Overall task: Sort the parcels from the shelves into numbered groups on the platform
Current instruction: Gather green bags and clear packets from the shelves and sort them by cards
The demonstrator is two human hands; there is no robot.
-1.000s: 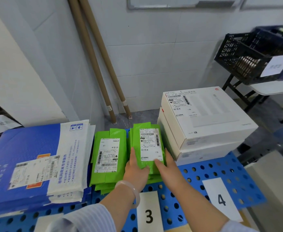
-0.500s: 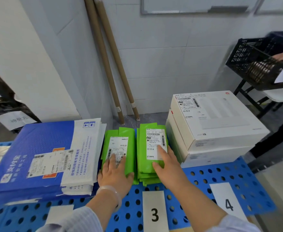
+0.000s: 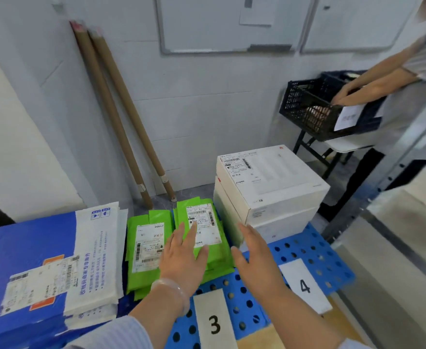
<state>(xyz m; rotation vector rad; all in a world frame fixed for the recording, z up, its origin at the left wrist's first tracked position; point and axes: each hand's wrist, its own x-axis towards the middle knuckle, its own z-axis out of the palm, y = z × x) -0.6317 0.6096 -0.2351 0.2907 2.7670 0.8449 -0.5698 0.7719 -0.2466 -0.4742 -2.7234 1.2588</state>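
Fingers (image 3: pixel 190 230) straight and loosely spread on both hands, pinching nothing. Rested left hand (image 3: pixel 181 260) flat on the near end of the right stack of glossy green mailers (image 3: pixel 202 217), fingertips on its white label. Held right hand (image 3: pixel 254 258) open between that stack and two stacked white cardboard boxes (image 3: pixel 270 182); could not tell whether touching either. Saw a second green stack (image 3: pixel 147 243) just left, beside flat blue-and-white padded envelopes (image 3: pixel 43 260). Found all of it on the blue perforated plastic platform (image 3: pixel 315 250), behind paper cards numbered 3 (image 3: pixel 213 323) and 4 (image 3: pixel 304 285). Noted two long cardboard tubes (image 3: pixel 121 117) leaning on the wall behind.
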